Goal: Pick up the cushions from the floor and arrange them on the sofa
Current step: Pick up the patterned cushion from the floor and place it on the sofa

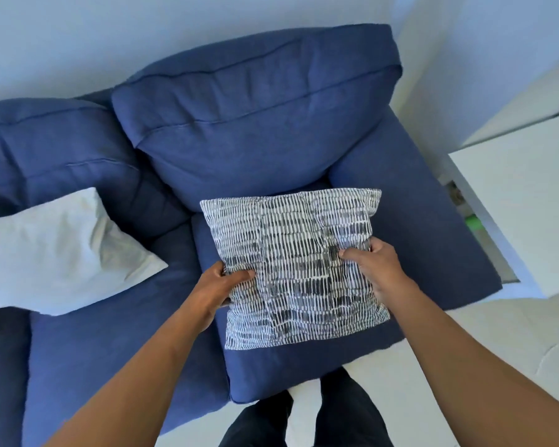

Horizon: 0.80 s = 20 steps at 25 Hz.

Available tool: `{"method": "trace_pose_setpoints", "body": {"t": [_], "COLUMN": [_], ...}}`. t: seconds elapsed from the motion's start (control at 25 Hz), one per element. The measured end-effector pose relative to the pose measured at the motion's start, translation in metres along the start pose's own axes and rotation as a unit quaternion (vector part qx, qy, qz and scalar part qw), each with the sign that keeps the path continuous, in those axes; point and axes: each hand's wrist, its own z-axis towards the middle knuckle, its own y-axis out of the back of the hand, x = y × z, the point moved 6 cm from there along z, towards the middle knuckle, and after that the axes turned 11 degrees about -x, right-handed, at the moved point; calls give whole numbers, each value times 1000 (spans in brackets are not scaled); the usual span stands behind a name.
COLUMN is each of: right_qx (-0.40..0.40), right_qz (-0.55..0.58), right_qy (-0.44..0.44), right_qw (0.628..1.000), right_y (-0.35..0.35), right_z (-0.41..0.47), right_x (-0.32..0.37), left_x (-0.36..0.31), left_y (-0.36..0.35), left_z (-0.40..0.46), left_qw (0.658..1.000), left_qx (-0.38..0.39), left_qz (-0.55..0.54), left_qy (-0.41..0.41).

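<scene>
A black-and-white patterned cushion (296, 266) is held flat over the right seat of the blue sofa (271, 130). My left hand (218, 290) grips its left edge with the thumb on top. My right hand (373, 267) grips its right edge the same way. A plain pale grey cushion (55, 253) lies on the left seat, leaning toward the back cushions.
The sofa's right armrest (417, 221) borders a white table (523, 214) at the right. White floor (465, 343) shows in front of the sofa, with my dark-trousered legs (304, 421) at the seat's front edge. A white wall rises behind the sofa.
</scene>
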Motion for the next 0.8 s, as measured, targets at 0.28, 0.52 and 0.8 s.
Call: {"method": "trace_pose_setpoints", "body": {"t": [0.28,0.52,0.8], "right_qx": [47,29,25], "right_qz": [-105,-68,-156], "right_qy": [-6,78,57], "right_qw": [993,994,986], "right_y": [-31,-60,-105], "right_z": [71,130,197], "right_x": [43,80,65], "left_x": [-17,-56,-71], "left_y": [-22,-25,-24], "left_z": [30,90,172], "left_qw": [994,976,984], "left_qx": [-93,-179,-158], "left_qz": [-55,-115,-75], "left_qy": [30,-33,14]}}
